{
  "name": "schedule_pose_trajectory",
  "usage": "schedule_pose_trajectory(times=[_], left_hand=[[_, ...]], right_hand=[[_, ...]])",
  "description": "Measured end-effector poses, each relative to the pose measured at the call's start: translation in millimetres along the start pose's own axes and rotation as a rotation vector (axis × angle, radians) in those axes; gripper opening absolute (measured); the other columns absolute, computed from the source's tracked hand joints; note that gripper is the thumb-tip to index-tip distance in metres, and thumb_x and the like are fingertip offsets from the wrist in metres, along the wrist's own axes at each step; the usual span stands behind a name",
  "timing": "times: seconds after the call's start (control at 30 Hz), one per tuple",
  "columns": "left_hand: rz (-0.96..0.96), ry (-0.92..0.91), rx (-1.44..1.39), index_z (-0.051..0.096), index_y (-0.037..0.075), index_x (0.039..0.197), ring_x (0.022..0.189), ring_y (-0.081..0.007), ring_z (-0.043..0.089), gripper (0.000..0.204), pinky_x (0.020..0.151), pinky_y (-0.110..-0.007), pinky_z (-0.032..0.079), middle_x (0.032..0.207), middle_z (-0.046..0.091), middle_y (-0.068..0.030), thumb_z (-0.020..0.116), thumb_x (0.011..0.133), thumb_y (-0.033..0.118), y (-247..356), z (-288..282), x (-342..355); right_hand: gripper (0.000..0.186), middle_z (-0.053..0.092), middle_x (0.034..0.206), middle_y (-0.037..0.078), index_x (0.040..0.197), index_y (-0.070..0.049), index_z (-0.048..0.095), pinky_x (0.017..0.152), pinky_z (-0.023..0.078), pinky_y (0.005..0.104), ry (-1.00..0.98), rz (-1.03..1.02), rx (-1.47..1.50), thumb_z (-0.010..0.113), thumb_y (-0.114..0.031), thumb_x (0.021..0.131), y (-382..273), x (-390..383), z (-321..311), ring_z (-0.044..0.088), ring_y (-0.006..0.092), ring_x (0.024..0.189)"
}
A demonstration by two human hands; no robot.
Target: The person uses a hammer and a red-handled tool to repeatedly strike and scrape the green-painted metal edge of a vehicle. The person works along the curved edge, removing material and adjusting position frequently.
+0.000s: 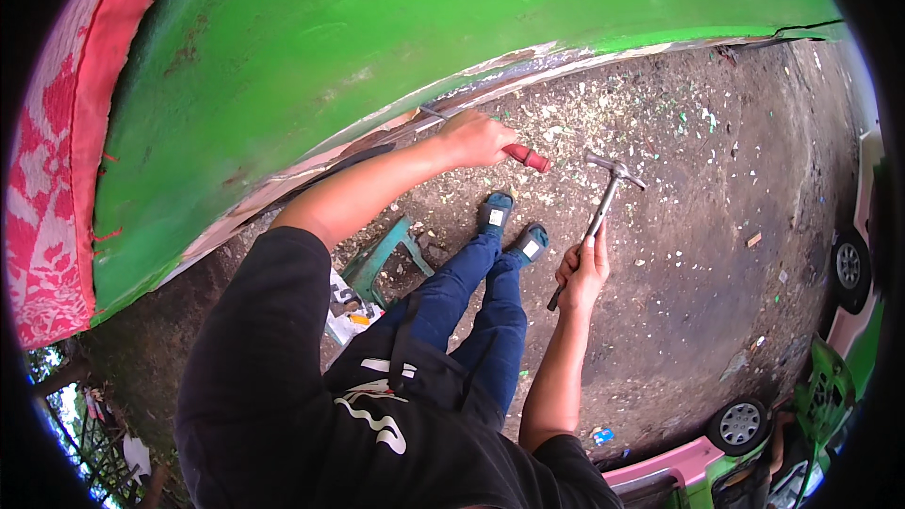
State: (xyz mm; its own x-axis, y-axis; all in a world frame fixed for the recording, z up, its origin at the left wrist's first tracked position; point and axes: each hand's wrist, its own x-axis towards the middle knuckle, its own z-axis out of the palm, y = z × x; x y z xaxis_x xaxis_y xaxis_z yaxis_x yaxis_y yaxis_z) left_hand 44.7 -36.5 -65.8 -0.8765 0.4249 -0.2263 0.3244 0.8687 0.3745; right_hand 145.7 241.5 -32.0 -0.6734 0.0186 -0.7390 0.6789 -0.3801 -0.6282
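Note:
My left hand (474, 139) is closed around a red-handled chisel-like tool (528, 158). The butt of its handle sticks out toward the right, while its metal shaft points left to the lower edge of a green painted panel (377, 28). Whether the tip touches or enters the edge I cannot tell. Bare, flaked patches run along that edge. In my right hand (586, 273) is a claw hammer (604, 198), gripped on the dark lower part of its handle. The metal head is raised to the right of the red handle, apart from it.
Paint flakes and chips (650, 123) litter the dirt floor (679, 302). By my legs stands a green plastic stool (382, 259). Pink-and-red patterned cloth (47, 217) hangs at the far left. Along the right rim is a pink and green vehicle (650, 473) with its wheel (740, 424).

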Motion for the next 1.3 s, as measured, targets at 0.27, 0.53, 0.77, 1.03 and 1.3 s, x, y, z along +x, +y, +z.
schedule_pose_trajectory(times=[0.27,0.53,0.77,1.03,1.3], left_hand=[[-0.001,0.104,-0.041,0.062,0.015,0.075,0.062,-0.0292,0.065,0.007,0.054,-0.044,0.050,0.068,0.065,-0.0061,0.063,0.074,0.022,-3.1,-4.2,-0.7],[-0.100,0.005,0.000,0.063,0.013,0.079,0.067,-0.0305,0.066,0.009,0.059,-0.045,0.052,0.073,0.067,-0.0079,0.062,0.077,0.022,-0.5,-0.8,4.7],[-0.161,-0.012,0.009,0.063,0.011,0.082,0.069,-0.0321,0.066,0.012,0.061,-0.046,0.052,0.074,0.067,-0.0099,0.059,0.081,0.023,0.7,-1.1,15.2],[-0.169,-0.033,0.021,0.062,0.011,0.084,0.070,-0.0325,0.066,0.013,0.063,-0.047,0.052,0.075,0.067,-0.0110,0.060,0.082,0.023,0.5,-2.8,14.7],[-0.182,-0.051,0.021,0.061,0.010,0.085,0.070,-0.0327,0.066,0.013,0.064,-0.046,0.052,0.073,0.066,-0.0116,0.059,0.083,0.023,0.3,-0.4,19.5]], right_hand=[[0.051,0.034,0.060,-0.006,0.148,-0.022,0.031,0.036,0.025,0.0195,0.057,0.029,0.128,0.048,-0.026,0.100,34.0,-24.2,23.1,0.031,0.0038,0.044],[0.047,0.037,0.061,-0.007,0.146,-0.022,0.037,0.037,0.028,0.0195,0.067,-0.047,0.066,0.047,-0.019,0.101,33.0,-10.8,17.2,0.032,0.0023,0.046],[0.049,0.034,0.061,-0.007,0.148,-0.021,0.033,0.036,0.024,0.0177,-0.004,-0.013,0.057,0.046,-0.020,0.101,27.4,3.5,25.7,0.030,0.0021,0.045],[0.047,0.036,0.061,-0.006,0.146,-0.023,0.037,0.037,0.026,0.0182,0.040,0.077,0.062,0.047,-0.018,0.101,34.8,14.7,19.7,0.032,0.0028,0.045],[0.044,0.037,0.061,-0.006,0.144,-0.025,0.040,0.036,0.026,0.0182,0.051,0.029,0.091,0.048,-0.023,0.101,30.1,29.2,19.9,0.034,0.0040,0.045]])
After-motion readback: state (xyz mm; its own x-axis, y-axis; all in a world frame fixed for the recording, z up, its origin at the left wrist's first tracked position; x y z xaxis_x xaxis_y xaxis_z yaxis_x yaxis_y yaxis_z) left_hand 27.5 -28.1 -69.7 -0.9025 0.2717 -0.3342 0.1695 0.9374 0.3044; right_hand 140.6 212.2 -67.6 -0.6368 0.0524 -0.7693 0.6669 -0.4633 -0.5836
